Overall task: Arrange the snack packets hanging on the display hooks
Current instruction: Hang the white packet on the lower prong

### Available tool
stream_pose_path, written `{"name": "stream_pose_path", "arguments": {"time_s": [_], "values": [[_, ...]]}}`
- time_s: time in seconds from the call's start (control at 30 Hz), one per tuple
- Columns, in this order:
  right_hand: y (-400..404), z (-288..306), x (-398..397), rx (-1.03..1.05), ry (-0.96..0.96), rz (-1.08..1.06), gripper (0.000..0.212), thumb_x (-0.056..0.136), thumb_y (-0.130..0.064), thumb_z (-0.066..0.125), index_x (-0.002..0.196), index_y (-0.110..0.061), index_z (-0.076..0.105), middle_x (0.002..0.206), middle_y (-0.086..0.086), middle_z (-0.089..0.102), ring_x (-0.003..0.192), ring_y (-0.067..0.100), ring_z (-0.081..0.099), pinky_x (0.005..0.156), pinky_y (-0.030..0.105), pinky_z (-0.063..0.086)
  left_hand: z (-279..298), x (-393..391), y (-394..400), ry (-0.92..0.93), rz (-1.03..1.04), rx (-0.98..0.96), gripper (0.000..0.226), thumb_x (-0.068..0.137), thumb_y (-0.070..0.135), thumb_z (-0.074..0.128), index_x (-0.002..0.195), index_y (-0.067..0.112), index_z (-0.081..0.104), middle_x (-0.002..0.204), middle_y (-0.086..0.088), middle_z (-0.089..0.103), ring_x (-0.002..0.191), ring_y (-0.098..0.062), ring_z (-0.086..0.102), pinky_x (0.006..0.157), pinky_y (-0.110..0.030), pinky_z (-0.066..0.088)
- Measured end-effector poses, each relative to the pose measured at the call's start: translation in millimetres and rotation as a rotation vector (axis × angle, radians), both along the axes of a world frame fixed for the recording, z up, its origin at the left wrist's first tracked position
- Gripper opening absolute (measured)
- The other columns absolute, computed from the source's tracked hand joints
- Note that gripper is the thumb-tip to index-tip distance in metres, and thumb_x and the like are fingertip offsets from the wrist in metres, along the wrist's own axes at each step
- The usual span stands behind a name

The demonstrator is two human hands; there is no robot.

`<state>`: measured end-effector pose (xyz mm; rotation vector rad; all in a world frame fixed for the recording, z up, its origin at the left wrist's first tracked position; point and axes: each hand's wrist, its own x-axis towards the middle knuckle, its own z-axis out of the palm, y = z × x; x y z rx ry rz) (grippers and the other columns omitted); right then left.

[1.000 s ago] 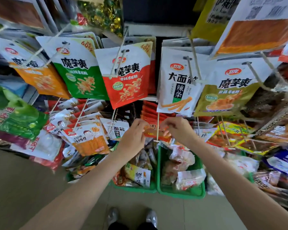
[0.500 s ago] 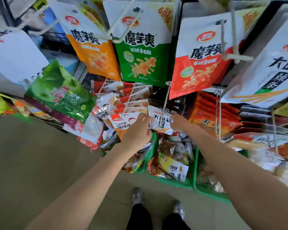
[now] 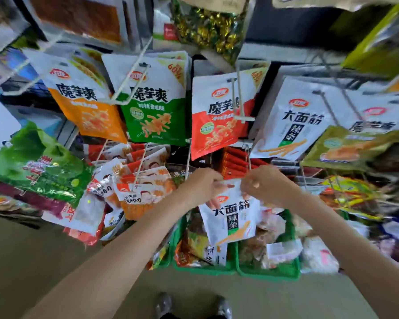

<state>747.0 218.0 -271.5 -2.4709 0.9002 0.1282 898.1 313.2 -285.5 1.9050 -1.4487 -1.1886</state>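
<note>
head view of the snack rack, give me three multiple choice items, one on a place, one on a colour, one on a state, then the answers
1. Where does the green packet in the upper row hang?
A. between the orange packet and the red packet
B. at the far right of the row
C. in a basket below

2. What colour are the baskets under the hands?
A. blue
B. green
C. black

3. How is the small white packet held?
A. by the left hand alone
B. it lies loose in a basket
C. pinched at its top edge by the left hand and the right hand

Answers:
1 A, orange hangs on its left and red on its right.
2 B, the basket rims show bright green.
3 C, both hands' fingers close on its top while its body hangs below.
</note>
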Motion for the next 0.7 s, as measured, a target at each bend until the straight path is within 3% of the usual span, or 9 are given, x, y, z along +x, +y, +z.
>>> {"name": "stream_pose_path", "arguments": {"time_s": [0.1, 0.2, 0.3, 0.37, 0.43, 0.5, 0.6, 0.7], "values": [[-14, 44, -48, 0.009, -0.218, -0.209, 0.03, 0.077, -0.034, 0.06, 0.066, -0.008, 0.069, 0.064, 0.004, 0.068, 0.062, 0.013, 0.061, 0.064, 0.027, 0.046, 37, -31, -29, 0.109, 0.055, -0.176, 0.023, 0.093, 0.013, 0.053, 0.07, 0.01, 0.057, 0.058, -0.006, 0.059, 0.048, -0.006, 0.064, 0.043, -0.018, 0.05], [-24, 66, -84, -0.047, -0.393, -0.371, 0.025, 0.078, -0.028, 0.072, 0.058, -0.014, 0.067, 0.05, -0.007, 0.064, 0.047, 0.004, 0.049, 0.051, 0.018, 0.039, 74, -64, -55, 0.07, 0.0, -0.336, 0.03, 0.091, 0.014, 0.056, 0.062, 0.012, 0.056, 0.054, -0.007, 0.061, 0.054, -0.014, 0.068, 0.047, -0.022, 0.053], [-37, 81, -103, -0.196, -0.559, -0.527, 0.038, 0.081, -0.03, 0.069, 0.046, -0.02, 0.062, 0.036, -0.015, 0.053, 0.036, 0.006, 0.043, 0.039, 0.014, 0.028, 93, -90, -87, -0.025, -0.032, -0.442, 0.027, 0.092, 0.016, 0.055, 0.073, -0.002, 0.061, 0.063, -0.014, 0.067, 0.057, -0.009, 0.068, 0.054, -0.028, 0.054], [-44, 87, -109, -0.268, -0.586, -0.559, 0.04, 0.081, -0.033, 0.068, 0.045, -0.018, 0.06, 0.038, -0.01, 0.057, 0.043, 0.01, 0.049, 0.042, 0.015, 0.033, 98, -98, -104, -0.091, -0.03, -0.488, 0.024, 0.091, 0.016, 0.056, 0.076, -0.001, 0.064, 0.067, -0.01, 0.069, 0.058, -0.009, 0.068, 0.059, -0.029, 0.052], [-47, 88, -115, -0.302, -0.57, -0.535, 0.036, 0.082, -0.032, 0.068, 0.048, -0.019, 0.062, 0.045, -0.003, 0.061, 0.05, 0.012, 0.054, 0.048, 0.013, 0.038, 101, -100, -112, -0.111, -0.055, -0.493, 0.021, 0.09, 0.017, 0.058, 0.084, 0.0, 0.069, 0.075, -0.009, 0.07, 0.068, -0.019, 0.069, 0.064, -0.029, 0.054], [-48, 93, -122, -0.308, -0.575, -0.516, 0.031, 0.084, -0.026, 0.067, 0.055, -0.013, 0.067, 0.049, 0.0, 0.063, 0.049, 0.014, 0.054, 0.05, 0.013, 0.039, 103, -102, -112, -0.064, -0.092, -0.493, 0.018, 0.09, 0.016, 0.057, 0.09, 0.001, 0.069, 0.08, -0.006, 0.071, 0.071, -0.016, 0.07, 0.066, -0.024, 0.055], [-57, 100, -126, -0.318, -0.574, -0.527, 0.03, 0.084, -0.018, 0.063, 0.056, -0.008, 0.067, 0.043, -0.016, 0.057, 0.044, 0.018, 0.049, 0.047, 0.021, 0.037, 105, -108, -116, 0.021, -0.089, -0.503, 0.017, 0.091, 0.012, 0.055, 0.089, 0.0, 0.066, 0.078, -0.005, 0.07, 0.058, -0.001, 0.066, 0.063, -0.018, 0.056], [-71, 99, -119, -0.267, -0.499, -0.498, 0.035, 0.085, -0.022, 0.062, 0.053, -0.01, 0.065, 0.042, -0.011, 0.055, 0.043, 0.022, 0.046, 0.041, 0.016, 0.034, 99, -105, -131, 0.051, -0.027, -0.414, 0.018, 0.092, 0.011, 0.054, 0.092, -0.003, 0.065, 0.081, -0.015, 0.071, 0.054, -0.002, 0.066, 0.064, -0.021, 0.057]]}}
